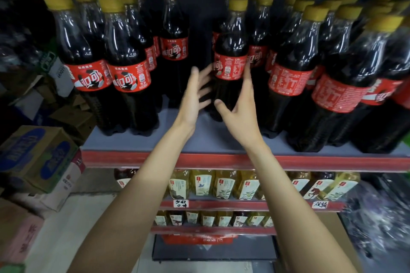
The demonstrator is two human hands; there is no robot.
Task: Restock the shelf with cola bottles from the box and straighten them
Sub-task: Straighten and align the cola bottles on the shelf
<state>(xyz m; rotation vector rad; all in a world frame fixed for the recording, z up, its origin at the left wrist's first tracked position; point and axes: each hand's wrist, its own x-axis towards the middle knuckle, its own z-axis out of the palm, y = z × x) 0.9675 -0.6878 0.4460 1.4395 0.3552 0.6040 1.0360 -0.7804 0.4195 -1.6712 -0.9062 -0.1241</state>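
Note:
Several cola bottles with yellow caps and red labels stand on the grey shelf (137, 142). One cola bottle (230, 55) stands upright at the centre, a little behind the front row. My left hand (195, 95) is spread open just left of it, fingertips near its label. My right hand (239, 115) is open on its right side, thumb in front of the lower body and fingers reaching up along the label. Whether either hand touches the bottle is blurred. A front pair of bottles (111, 73) stands at the left and a tilted-looking group (332, 77) at the right.
A red price rail (221, 159) edges the shelf. Lower shelves hold yellow and dark drink bottles (221, 184). Cardboard boxes (35, 157) are stacked on the floor at the left, with a pink box (15, 230) nearer. A gap lies between the left pair and the centre bottle.

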